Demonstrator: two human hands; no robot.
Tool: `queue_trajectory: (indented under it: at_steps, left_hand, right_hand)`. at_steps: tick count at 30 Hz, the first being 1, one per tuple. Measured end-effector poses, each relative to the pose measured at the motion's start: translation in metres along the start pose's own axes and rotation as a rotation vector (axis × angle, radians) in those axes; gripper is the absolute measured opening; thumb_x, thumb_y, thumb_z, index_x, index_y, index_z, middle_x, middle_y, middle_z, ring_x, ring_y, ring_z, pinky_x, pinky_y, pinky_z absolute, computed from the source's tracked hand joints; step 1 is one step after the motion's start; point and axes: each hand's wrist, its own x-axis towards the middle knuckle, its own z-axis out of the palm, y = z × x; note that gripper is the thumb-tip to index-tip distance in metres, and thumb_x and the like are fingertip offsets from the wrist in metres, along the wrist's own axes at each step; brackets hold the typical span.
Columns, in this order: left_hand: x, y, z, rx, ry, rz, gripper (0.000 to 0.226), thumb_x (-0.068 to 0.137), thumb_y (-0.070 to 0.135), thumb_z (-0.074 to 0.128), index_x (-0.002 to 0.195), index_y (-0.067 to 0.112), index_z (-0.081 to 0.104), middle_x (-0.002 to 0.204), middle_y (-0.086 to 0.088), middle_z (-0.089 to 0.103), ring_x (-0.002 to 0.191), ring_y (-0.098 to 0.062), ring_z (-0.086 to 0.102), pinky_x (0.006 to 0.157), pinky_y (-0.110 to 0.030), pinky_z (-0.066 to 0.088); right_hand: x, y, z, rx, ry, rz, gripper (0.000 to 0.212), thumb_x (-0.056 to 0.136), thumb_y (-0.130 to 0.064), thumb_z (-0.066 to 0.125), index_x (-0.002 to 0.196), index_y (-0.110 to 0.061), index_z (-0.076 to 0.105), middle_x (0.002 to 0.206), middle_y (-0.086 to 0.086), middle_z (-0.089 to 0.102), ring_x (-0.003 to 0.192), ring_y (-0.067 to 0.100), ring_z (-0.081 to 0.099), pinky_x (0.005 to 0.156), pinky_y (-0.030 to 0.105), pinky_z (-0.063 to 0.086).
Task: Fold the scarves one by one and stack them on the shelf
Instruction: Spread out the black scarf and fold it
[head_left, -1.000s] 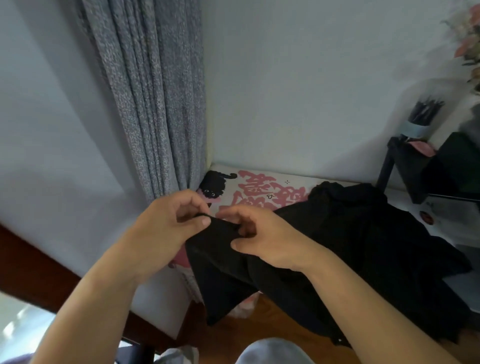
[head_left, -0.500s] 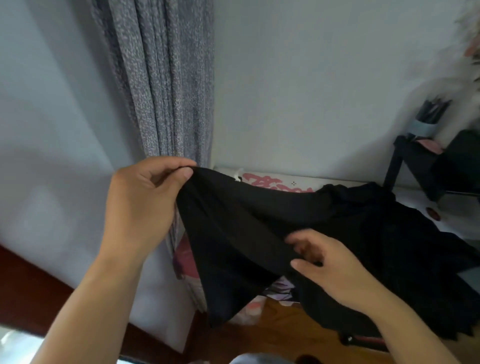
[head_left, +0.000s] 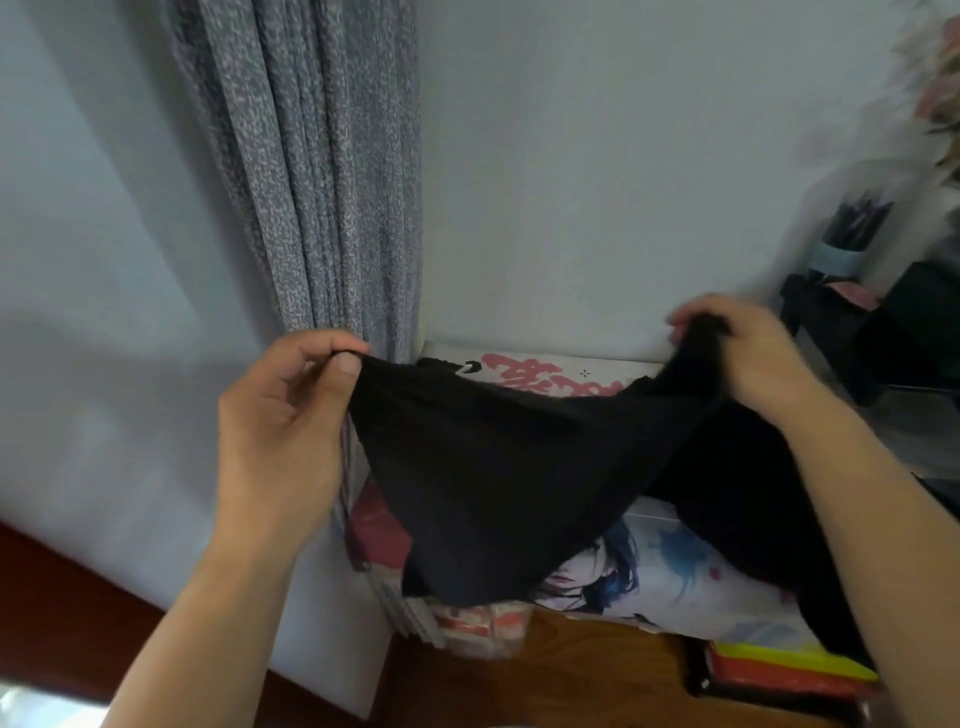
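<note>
A black scarf (head_left: 498, 467) hangs spread in the air between my two hands, over a white surface with pink print (head_left: 524, 371). My left hand (head_left: 283, 415) pinches its top left corner between thumb and fingers. My right hand (head_left: 748, 353) grips a bunched part of its upper edge at the right. The rest of the cloth droops down below my right forearm, and its far end is hidden.
A grey speckled curtain (head_left: 317, 171) hangs in the corner behind my left hand. A dark shelf unit (head_left: 852, 338) with a cup of pens (head_left: 852, 234) stands at the right. Printed boxes and books (head_left: 675, 582) lie under the scarf on a wooden floor (head_left: 545, 680).
My hands have drawn apart: the right hand slid along the scarf's edge up and to the right, and the cloth now stretches wide between them. The left hand rose earlier and now stays about level.
</note>
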Motion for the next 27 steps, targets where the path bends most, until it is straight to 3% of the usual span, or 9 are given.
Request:
queue_trajectory:
  at_steps: [2, 7, 13, 16, 18, 20, 23, 25, 27]
  left_hand:
    - [0.0, 0.002, -0.003, -0.056, -0.006, 0.026, 0.026, 0.099, 0.007, 0.059, 0.092, 0.029, 0.072, 0.088, 0.004, 0.067, 0.079, -0.011, 0.057, 0.074, -0.032, 0.043]
    - [0.004, 0.003, -0.015, -0.09, 0.04, 0.058, 0.019, 0.096, 0.019, 0.059, 0.093, 0.033, 0.072, 0.087, 0.002, 0.063, 0.08, -0.017, 0.052, 0.074, -0.039, 0.037]
    - [0.009, 0.011, -0.017, -0.028, 0.017, 0.076, 0.025, 0.097, 0.01, 0.06, 0.091, 0.031, 0.071, 0.086, 0.002, 0.063, 0.08, -0.015, 0.054, 0.077, -0.036, 0.042]
    - [0.015, 0.019, -0.018, -0.039, -0.019, 0.099, 0.028, 0.098, 0.008, 0.06, 0.091, 0.032, 0.071, 0.084, 0.008, 0.064, 0.078, -0.008, 0.055, 0.075, -0.023, 0.043]
    - [0.021, 0.025, -0.019, -0.073, -0.074, 0.107, 0.018, 0.095, 0.017, 0.064, 0.09, 0.032, 0.072, 0.083, 0.01, 0.065, 0.076, -0.007, 0.055, 0.073, -0.02, 0.041]
    - [0.027, 0.029, -0.022, -0.148, -0.157, 0.09, 0.003, 0.089, 0.031, 0.072, 0.091, 0.03, 0.074, 0.083, 0.004, 0.063, 0.075, -0.021, 0.053, 0.074, -0.031, 0.04]
    - [0.038, 0.033, -0.032, -0.212, -0.216, 0.065, 0.023, 0.082, 0.043, 0.08, 0.092, 0.024, 0.074, 0.082, -0.009, 0.057, 0.071, -0.05, 0.04, 0.07, -0.05, 0.027]
    - [0.045, 0.039, -0.034, -0.216, -0.207, 0.038, 0.028, 0.077, 0.046, 0.082, 0.091, 0.023, 0.075, 0.08, -0.005, 0.06, 0.07, -0.039, 0.046, 0.068, -0.043, 0.034]
    - [0.052, 0.043, -0.035, -0.23, -0.19, 0.003, 0.031, 0.074, 0.048, 0.084, 0.09, 0.023, 0.074, 0.078, -0.001, 0.062, 0.073, -0.02, 0.052, 0.07, -0.032, 0.038]
  right_hand:
    - [0.022, -0.011, 0.035, -0.042, -0.227, -0.092, 0.032, 0.09, 0.014, 0.048, 0.102, -0.006, 0.07, 0.097, 0.009, 0.068, 0.089, 0.018, 0.062, 0.086, 0.03, 0.049]
    - [0.046, 0.03, 0.102, -0.537, -0.806, -0.091, 0.023, 0.099, -0.014, 0.052, 0.113, -0.019, 0.07, 0.112, 0.0, 0.067, 0.101, 0.019, 0.061, 0.091, 0.031, 0.046]
    - [0.05, 0.021, 0.142, -0.687, -0.892, -0.14, 0.029, 0.09, -0.008, 0.047, 0.099, -0.022, 0.07, 0.101, 0.002, 0.069, 0.087, 0.016, 0.066, 0.083, 0.039, 0.058]
    - [0.049, 0.006, 0.158, -0.574, -0.907, -0.254, 0.034, 0.085, -0.006, 0.051, 0.107, -0.019, 0.074, 0.13, -0.001, 0.062, 0.117, 0.019, 0.059, 0.104, 0.042, 0.048]
    - [0.048, -0.004, 0.16, -0.46, -1.003, -0.173, 0.044, 0.083, -0.003, 0.053, 0.116, -0.024, 0.073, 0.133, -0.008, 0.055, 0.128, 0.017, 0.048, 0.11, 0.035, 0.038]
    - [0.046, -0.011, 0.158, -0.302, -1.084, -0.024, 0.044, 0.073, -0.001, 0.051, 0.093, -0.031, 0.077, 0.118, -0.006, 0.062, 0.117, 0.02, 0.053, 0.102, 0.034, 0.044]
    - [0.043, -0.038, 0.146, -0.015, -1.136, 0.021, 0.036, 0.069, 0.014, 0.039, 0.065, -0.013, 0.063, 0.08, -0.006, 0.067, 0.088, 0.02, 0.059, 0.082, 0.021, 0.047]
    - [0.042, -0.069, 0.134, 0.207, -1.199, -0.054, 0.029, 0.062, 0.016, 0.039, 0.061, -0.009, 0.053, 0.079, 0.001, 0.068, 0.082, 0.017, 0.062, 0.084, 0.018, 0.039]
    - [0.043, -0.1, 0.119, 0.374, -1.317, -0.165, 0.031, 0.056, 0.012, 0.046, 0.065, -0.014, 0.06, 0.081, 0.004, 0.063, 0.079, 0.013, 0.06, 0.077, 0.019, 0.043]
